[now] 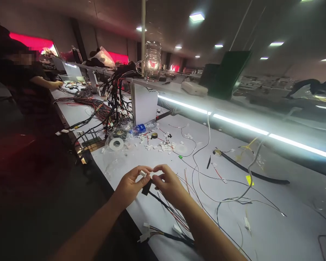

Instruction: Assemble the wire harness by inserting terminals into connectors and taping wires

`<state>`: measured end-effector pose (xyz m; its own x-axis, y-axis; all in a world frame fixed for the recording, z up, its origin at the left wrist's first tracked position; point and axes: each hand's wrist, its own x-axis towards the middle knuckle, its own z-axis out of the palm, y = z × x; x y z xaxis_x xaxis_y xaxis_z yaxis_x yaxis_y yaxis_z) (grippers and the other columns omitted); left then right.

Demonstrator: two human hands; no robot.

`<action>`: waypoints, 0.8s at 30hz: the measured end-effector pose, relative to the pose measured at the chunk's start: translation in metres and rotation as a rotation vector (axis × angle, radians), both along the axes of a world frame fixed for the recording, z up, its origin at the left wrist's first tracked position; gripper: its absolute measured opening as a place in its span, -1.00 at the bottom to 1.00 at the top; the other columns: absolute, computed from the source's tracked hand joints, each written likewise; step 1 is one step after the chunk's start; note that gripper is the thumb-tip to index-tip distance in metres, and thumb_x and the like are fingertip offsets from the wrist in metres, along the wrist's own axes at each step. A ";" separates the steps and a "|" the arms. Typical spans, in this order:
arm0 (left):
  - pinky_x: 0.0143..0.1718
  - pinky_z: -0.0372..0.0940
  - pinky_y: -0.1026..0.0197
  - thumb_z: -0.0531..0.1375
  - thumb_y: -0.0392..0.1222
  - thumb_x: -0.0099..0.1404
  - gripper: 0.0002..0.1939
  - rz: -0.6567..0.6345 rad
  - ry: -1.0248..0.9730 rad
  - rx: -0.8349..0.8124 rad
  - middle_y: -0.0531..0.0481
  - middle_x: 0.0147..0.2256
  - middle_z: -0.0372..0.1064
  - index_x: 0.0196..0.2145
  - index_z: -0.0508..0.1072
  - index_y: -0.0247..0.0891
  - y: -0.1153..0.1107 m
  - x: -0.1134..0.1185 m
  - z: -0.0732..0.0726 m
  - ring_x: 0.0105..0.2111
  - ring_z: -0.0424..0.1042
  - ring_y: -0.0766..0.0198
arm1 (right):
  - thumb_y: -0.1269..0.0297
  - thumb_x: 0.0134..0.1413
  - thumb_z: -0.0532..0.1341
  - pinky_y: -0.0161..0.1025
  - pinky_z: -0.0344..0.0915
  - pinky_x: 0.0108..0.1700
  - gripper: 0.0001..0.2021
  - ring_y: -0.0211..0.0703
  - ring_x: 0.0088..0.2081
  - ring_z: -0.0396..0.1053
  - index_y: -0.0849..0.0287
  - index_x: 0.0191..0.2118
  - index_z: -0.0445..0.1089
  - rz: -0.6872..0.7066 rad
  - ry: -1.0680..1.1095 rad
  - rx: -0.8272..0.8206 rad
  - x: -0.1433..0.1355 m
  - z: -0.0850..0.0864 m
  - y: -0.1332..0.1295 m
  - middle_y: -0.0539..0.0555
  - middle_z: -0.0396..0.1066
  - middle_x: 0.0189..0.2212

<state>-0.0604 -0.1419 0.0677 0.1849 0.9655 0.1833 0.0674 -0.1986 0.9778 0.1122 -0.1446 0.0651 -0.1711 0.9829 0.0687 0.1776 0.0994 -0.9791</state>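
Note:
My left hand (132,186) is closed on a small white connector (143,173) between thumb and fingers, above the table's near edge. Close beside it, fingertips almost touching, my right hand (168,185) is curled with thumb and fingers pinched; what it grips is too small to make out. A black piece (146,187) hangs just under the fingers, and a dark cable with thin wires (168,207) runs from it to the lower right, partly behind my right forearm. White connectors (145,233) on another cable lie at the table's near edge.
Loose white connectors (167,146), a tape roll (116,144) and a plastic bottle (142,128) lie farther back on the white table (288,232). A white cord (199,174) hangs from the light strip. Wire bundles (97,108) and a person (21,76) are at left.

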 end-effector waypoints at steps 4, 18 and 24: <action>-0.39 0.22 0.32 0.27 -0.06 0.19 -0.81 -0.031 -0.215 -0.296 0.08 -0.46 0.27 -0.34 0.43 -0.23 0.011 -0.002 -0.009 -0.44 0.26 0.35 | 0.36 0.14 0.06 -0.28 0.41 -0.42 -0.66 -0.24 -0.35 0.41 0.09 0.05 0.19 0.095 0.097 -0.091 -0.003 0.001 -0.019 0.13 0.25 -0.07; -0.22 0.20 0.17 0.25 -0.04 0.23 -0.79 -0.122 -0.260 -0.101 -0.06 -0.43 0.46 -0.32 0.42 -0.23 0.004 0.010 -0.017 -0.32 0.38 0.21 | 0.19 -0.02 0.24 -0.41 0.03 -0.64 -0.65 -0.43 -0.64 0.07 0.09 -0.07 0.30 0.026 0.461 -0.401 0.001 -0.028 -0.023 0.05 0.30 -0.25; -0.50 0.07 0.28 0.23 0.06 0.22 -0.71 -0.025 -0.199 -0.199 0.12 -0.60 0.24 -0.35 0.37 -0.24 0.010 0.013 -0.027 -0.59 0.20 0.38 | 0.29 -0.02 0.10 -0.17 0.29 -0.40 -0.69 -0.20 -0.46 0.29 -0.04 -0.13 0.43 -0.071 -0.079 0.324 -0.013 -0.037 -0.027 0.12 0.24 -0.03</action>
<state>-0.0477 -0.1314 0.0408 0.1881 0.9818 0.0254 -0.1325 -0.0002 0.9912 0.0997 -0.1718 0.0285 -0.1199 0.9217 0.3688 0.2691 0.3878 -0.8816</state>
